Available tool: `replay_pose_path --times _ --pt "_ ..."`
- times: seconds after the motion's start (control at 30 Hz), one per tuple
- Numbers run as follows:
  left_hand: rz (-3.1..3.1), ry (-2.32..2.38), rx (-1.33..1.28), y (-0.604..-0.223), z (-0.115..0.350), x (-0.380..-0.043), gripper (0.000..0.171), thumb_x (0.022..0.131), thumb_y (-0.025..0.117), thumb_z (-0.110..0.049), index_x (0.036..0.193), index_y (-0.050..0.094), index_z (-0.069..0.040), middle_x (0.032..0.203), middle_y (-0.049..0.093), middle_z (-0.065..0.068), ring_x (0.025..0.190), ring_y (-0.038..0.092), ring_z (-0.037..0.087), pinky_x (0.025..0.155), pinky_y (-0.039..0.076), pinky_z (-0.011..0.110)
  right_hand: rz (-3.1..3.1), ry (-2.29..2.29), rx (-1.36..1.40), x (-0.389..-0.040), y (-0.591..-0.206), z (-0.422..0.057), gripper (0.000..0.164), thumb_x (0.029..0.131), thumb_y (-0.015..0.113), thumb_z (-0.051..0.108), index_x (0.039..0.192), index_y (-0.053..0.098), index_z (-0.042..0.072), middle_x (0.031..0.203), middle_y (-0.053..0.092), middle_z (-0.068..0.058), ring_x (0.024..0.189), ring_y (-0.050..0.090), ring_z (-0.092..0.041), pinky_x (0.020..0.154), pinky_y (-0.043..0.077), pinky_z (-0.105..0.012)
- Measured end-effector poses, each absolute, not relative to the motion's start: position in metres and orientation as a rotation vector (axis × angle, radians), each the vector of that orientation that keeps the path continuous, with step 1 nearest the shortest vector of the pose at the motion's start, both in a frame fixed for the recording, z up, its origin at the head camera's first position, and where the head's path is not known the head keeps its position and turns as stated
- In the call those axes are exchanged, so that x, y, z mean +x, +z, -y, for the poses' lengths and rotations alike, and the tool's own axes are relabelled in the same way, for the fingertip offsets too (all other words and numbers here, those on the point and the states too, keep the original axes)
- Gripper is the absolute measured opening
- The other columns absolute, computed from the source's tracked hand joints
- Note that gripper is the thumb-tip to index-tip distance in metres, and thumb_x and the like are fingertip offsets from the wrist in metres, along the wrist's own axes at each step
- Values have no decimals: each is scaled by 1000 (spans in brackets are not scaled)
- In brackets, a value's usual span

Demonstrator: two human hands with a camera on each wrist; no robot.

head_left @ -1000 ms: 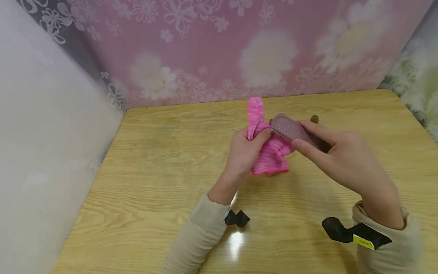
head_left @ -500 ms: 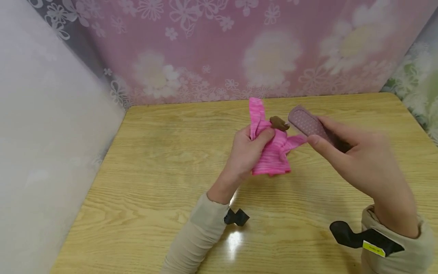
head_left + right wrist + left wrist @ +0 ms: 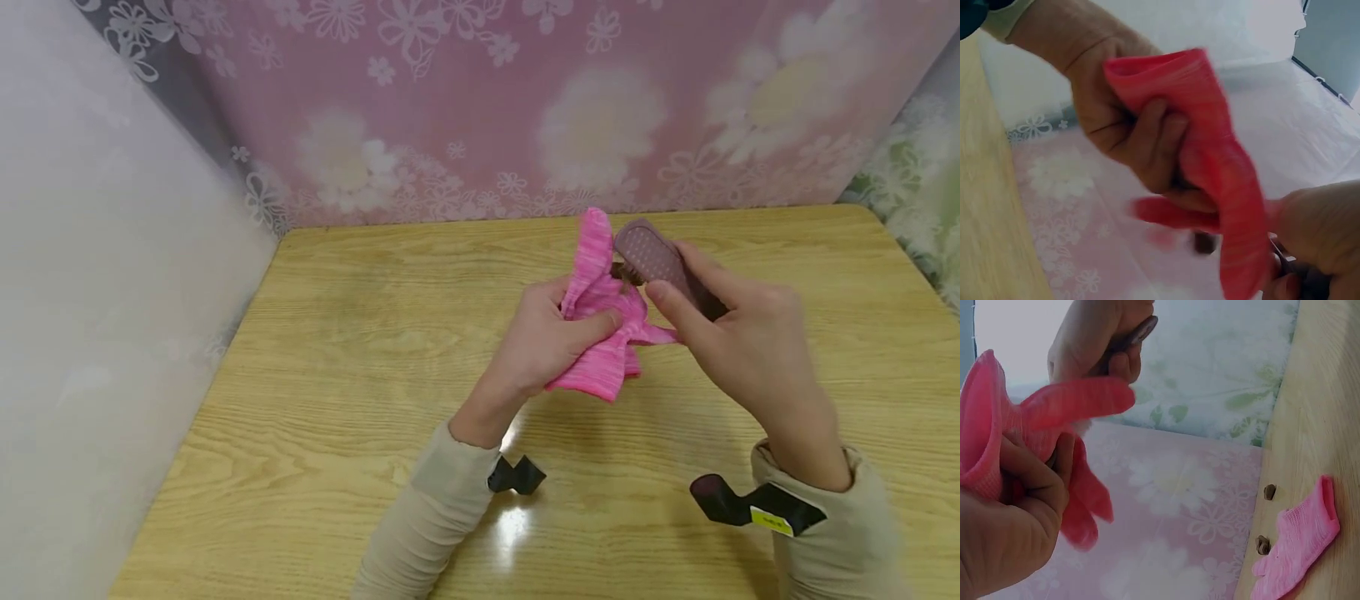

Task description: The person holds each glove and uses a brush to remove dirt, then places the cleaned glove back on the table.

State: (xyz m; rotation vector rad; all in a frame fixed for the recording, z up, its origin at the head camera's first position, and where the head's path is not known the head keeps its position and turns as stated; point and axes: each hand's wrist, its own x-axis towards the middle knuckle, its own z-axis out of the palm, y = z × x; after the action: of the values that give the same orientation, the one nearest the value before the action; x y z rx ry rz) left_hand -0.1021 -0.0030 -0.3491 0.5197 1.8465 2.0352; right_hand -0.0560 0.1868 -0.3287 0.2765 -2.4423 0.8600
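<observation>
A pink streaked knit glove (image 3: pixel 596 292) hangs in my left hand (image 3: pixel 555 333), which grips it above the table with the thumb across its front. In the left wrist view, the cuff of the glove (image 3: pixel 982 425) gapes and its fingers dangle loose. My right hand (image 3: pixel 750 333) holds a mauve oblong brush (image 3: pixel 651 250) with a dotted top, close against the glove. A brown patch (image 3: pixel 624 273) shows beneath the brush's near edge, partly covered. The right fingers also touch a glove finger (image 3: pixel 654 335). Blurred brown matter (image 3: pixel 1204 242) appears by the glove in the right wrist view.
On the wooden table (image 3: pixel 337 358), a second pink glove (image 3: pixel 1297 544) lies with small brown lumps (image 3: pixel 1263 545) near it, seen in the left wrist view. A pink flowered backdrop (image 3: pixel 465 108) rises behind the table's far edge. A pale wall (image 3: pixel 112 250) stands at the left.
The brush moved right, off the glove, uncovering the brown patch, then came back left over it. The left hand has shifted and turned the glove slightly, its thumb now lower across the front.
</observation>
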Motion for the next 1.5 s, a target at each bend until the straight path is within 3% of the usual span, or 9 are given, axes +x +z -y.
replay_pose_path --times 0.33,0.53,0.7,0.93,1.03,1.17,1.2,1.4,1.5 --pt "-1828 2098 338 -357 -7 -108 17 92 69 -10 107 69 -2 71 68 6 54 65 14 51 53 25 2336 1107 145 -55 -327 -199 44 93 70 17 136 61 15 114 67 -28 79 57 18 66 42 0" --pt "-1876 2180 114 -367 -2 -123 16 91 72 -21 97 68 -7 67 64 2 54 62 12 52 51 24 2287 1076 89 -54 -326 -208 43 92 70 19 135 62 25 112 71 -7 78 58 18 65 42 -1" --pt "-1933 2263 28 -367 4 -128 19 89 75 -24 88 69 -7 67 63 1 56 60 11 55 50 24 2290 1065 130 -55 -325 -207 44 92 71 17 135 62 21 110 68 -28 77 57 19 65 42 0" --pt "-1805 2439 -15 -358 16 -132 17 89 75 -21 94 71 -5 70 67 1 60 65 12 56 54 25 2344 1086 118 -55 -324 -205 44 92 70 18 136 61 17 111 68 -28 76 55 19 64 41 -1" --pt "-1648 2618 104 -349 32 -137 38 94 68 -12 131 64 -15 105 73 -11 86 71 13 70 57 23 2358 1071 128 -56 -323 -204 44 93 70 19 136 61 16 111 68 -28 76 54 20 64 40 0" --pt "-1292 2885 401 -338 57 -144 82 100 51 2 158 11 -39 154 35 -25 129 55 22 91 52 22 2360 1067 165 -57 -322 -202 44 93 70 18 136 61 15 110 69 -26 77 55 20 64 41 0" --pt "-1144 2933 496 -337 61 -146 82 100 49 3 159 9 -38 157 35 -15 132 52 29 97 50 24 2361 1077 171 -57 -322 -202 44 93 69 18 136 61 16 110 69 -25 76 55 19 64 41 -1" --pt "-622 2944 765 -336 72 -150 45 91 68 -5 134 57 -17 127 56 22 108 66 39 80 56 23 2405 1139 174 -60 -327 -198 42 95 68 18 135 62 10 107 70 -23 74 57 14 62 42 -3" --pt "-524 2912 693 -340 69 -145 21 84 78 -12 100 66 -7 108 66 12 90 67 22 69 55 22 2435 1314 128 -63 -331 -191 42 97 65 22 136 60 6 93 70 -13 65 54 5 53 41 -11"
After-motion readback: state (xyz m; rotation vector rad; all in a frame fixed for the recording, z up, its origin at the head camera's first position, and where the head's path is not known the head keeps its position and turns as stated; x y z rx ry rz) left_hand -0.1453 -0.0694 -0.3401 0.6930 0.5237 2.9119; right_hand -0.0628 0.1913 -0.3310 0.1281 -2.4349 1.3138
